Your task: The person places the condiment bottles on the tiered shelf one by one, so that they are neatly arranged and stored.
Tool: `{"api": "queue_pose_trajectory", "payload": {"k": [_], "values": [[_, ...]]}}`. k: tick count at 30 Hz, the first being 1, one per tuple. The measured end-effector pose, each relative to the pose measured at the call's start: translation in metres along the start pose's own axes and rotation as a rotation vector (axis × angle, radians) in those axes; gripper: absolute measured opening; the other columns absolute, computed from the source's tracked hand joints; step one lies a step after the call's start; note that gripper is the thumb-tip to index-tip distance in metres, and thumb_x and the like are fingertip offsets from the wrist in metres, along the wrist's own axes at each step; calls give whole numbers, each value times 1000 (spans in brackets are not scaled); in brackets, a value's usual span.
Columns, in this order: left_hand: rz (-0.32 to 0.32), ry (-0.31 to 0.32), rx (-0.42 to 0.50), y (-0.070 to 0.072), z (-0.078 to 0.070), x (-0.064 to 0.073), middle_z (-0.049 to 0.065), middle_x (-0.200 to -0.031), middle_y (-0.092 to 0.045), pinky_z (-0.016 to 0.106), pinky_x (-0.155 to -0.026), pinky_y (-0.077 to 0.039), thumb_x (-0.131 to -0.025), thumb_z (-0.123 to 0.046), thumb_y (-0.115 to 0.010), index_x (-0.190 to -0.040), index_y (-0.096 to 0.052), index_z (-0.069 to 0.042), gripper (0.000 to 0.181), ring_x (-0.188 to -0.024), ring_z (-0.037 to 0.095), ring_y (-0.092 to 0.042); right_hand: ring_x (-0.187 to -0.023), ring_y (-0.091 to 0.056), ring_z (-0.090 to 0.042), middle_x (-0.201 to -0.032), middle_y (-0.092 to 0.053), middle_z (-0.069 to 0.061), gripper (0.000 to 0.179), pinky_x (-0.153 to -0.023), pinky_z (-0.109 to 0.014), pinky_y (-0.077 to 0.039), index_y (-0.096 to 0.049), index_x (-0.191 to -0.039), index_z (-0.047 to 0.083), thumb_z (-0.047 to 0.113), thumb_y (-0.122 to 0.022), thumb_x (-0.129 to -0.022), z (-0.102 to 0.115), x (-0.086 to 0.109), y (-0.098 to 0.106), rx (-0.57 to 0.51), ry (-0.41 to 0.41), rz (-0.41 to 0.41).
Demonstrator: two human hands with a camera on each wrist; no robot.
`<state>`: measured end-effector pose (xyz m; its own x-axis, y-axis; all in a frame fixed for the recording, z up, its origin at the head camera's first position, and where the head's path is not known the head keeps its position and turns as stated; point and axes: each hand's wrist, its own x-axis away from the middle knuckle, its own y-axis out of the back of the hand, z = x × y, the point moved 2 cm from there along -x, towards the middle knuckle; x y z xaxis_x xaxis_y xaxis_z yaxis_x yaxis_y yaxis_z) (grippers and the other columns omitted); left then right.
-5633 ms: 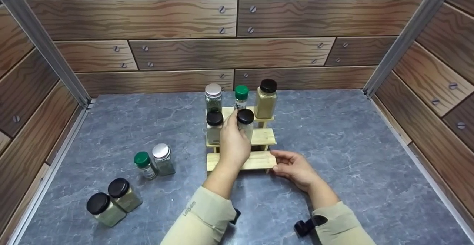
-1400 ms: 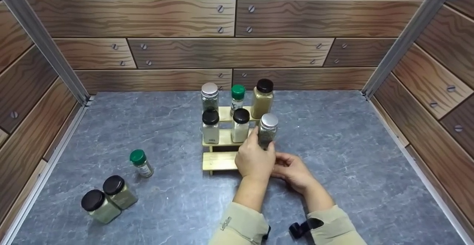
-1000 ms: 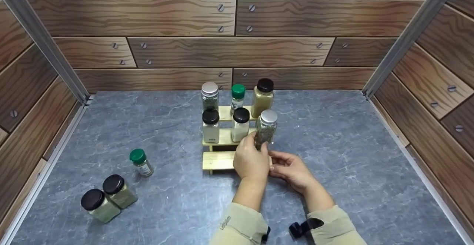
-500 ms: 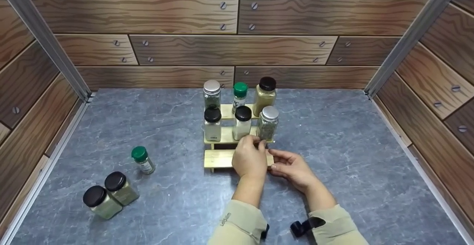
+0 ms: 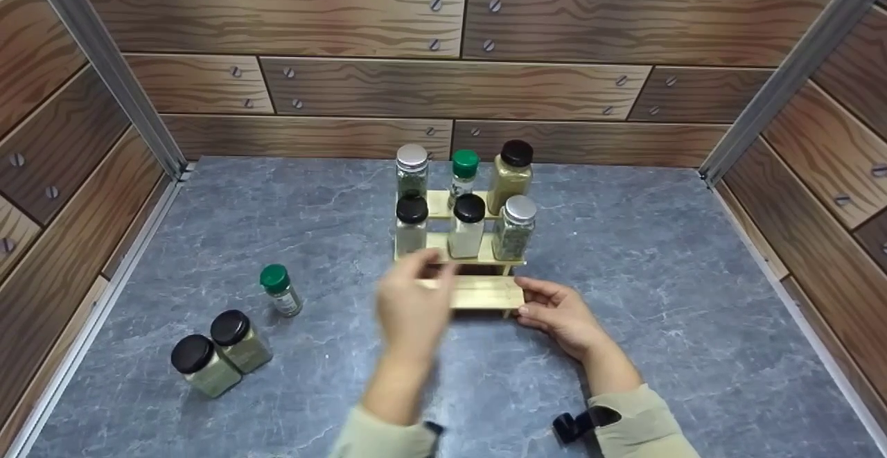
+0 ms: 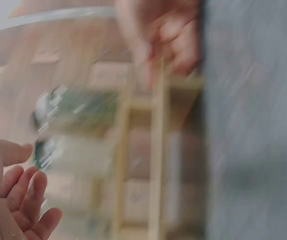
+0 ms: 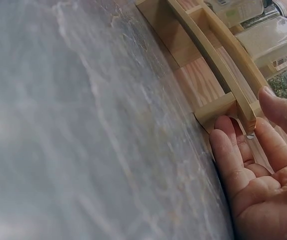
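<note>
A three-tier wooden spice rack (image 5: 488,296) stands mid-table, its lowest step bare. On the middle step are a black-capped jar (image 5: 411,226), a second black-capped jar of pale powder (image 5: 467,227) and a silver-capped jar of herbs (image 5: 514,231). My right hand (image 5: 565,319) holds the right end of the lowest step, with thumb and fingers around its edge in the right wrist view. Blurred and holding nothing, my left hand (image 5: 414,305) hovers in front of the rack's left part, fingers loosely bent in the left wrist view.
The top step bears a silver-capped jar (image 5: 412,174), a green-capped jar (image 5: 463,177) and a black-capped jar (image 5: 511,181). On the table's left stand a green-capped jar (image 5: 283,293) and two black-capped jars, one front (image 5: 211,373), one behind (image 5: 248,347). Wood-patterned walls (image 5: 346,87) enclose the table.
My left hand set the silver-capped jar on the middle step's right end, let go and moved left. Earlier it placed the middle black-capped jar. My right hand stays at the rack.
</note>
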<state>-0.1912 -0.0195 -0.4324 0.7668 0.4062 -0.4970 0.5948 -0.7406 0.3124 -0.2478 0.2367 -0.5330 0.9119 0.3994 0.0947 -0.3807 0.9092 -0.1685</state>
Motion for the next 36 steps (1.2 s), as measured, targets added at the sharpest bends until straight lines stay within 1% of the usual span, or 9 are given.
{"api": "queue_pose_trajectory", "payload": {"k": [3, 7, 9, 12, 17, 21, 30, 33, 36], "values": [[-101, -18, 25, 41, 16, -14, 9, -102, -79, 40, -88, -61, -81, -3, -89, -105, -79, -3, 26, -95, 25, -74, -101, -72, -17, -120, -70, -13, 66, -87, -30, -62, -36, -149, -22, -13, -68, -92, 0, 1, 0, 9, -2, 0], [-252, 30, -68, 85, 46, -26, 16, -119, -76, 45, -103, -55, -80, -2, -89, -117, -76, 1, 39, -113, 33, -71, -101, -72, -19, -122, -70, -14, 66, -89, -31, -62, -36, -149, -21, -13, -68, -92, 0, 3, 0, 14, -19, -9], [-268, 102, -102, 100, 58, -28, 18, -135, -70, 46, -114, -47, -80, -4, -90, -128, -71, 3, 52, -128, 36, -64, -101, -72, -19, -123, -70, -14, 67, -89, -31, -62, -36, -149, -21, -13, -69, -91, 0, 4, 1, 18, -26, -19], [-219, 235, -115, 112, 72, -32, 19, -156, -53, 50, -125, -31, -83, -5, -89, -146, -58, 3, 71, -146, 39, -47, -102, -72, -18, -124, -69, -14, 66, -89, -31, -62, -37, -149, -20, -13, -69, -91, -1, 5, 2, 20, -30, -30], [-96, 375, -108, 113, 86, -39, 19, -170, -31, 56, -128, -18, -90, -1, -81, -161, -35, 3, 85, -156, 41, -27, -100, -72, -18, -123, -69, -14, 66, -88, -31, -62, -38, -148, -20, -12, -71, -91, 0, 2, 2, 23, -23, -39], [-79, 425, -108, 107, 98, -39, 22, -169, -29, 55, -129, -18, -92, 2, -76, -163, -31, 4, 83, -156, 42, -25, -99, -73, -18, -121, -71, -13, 67, -87, -31, -62, -38, -148, -20, -12, -71, -91, 2, -1, 2, 27, -16, -48], [-119, 566, -66, 95, 131, -28, 25, -158, -48, 54, -124, -29, -96, 0, -70, -159, -37, 4, 72, -147, 44, -42, -101, -73, -17, -122, -71, -13, 67, -88, -30, -62, -36, -148, -21, -13, -69, -91, 2, -1, 1, 18, -25, -40], [-119, 590, -18, 95, 133, -28, 29, -148, -55, 55, -120, -36, -95, 2, -71, -153, -46, 4, 63, -139, 45, -51, -101, -73, -17, -122, -70, -14, 66, -88, -30, -62, -35, -148, -21, -13, -69, -92, 1, 0, 0, 10, -23, -36], [-128, 569, 14, 94, 128, -26, 28, -138, -63, 52, -113, -45, -92, 5, -74, -144, -54, 4, 56, -129, 43, -60, -101, -73, -18, -122, -70, -14, 67, -87, -30, -62, -36, -148, -21, -13, -69, -92, 1, 1, -1, 8, -22, -35]]}}
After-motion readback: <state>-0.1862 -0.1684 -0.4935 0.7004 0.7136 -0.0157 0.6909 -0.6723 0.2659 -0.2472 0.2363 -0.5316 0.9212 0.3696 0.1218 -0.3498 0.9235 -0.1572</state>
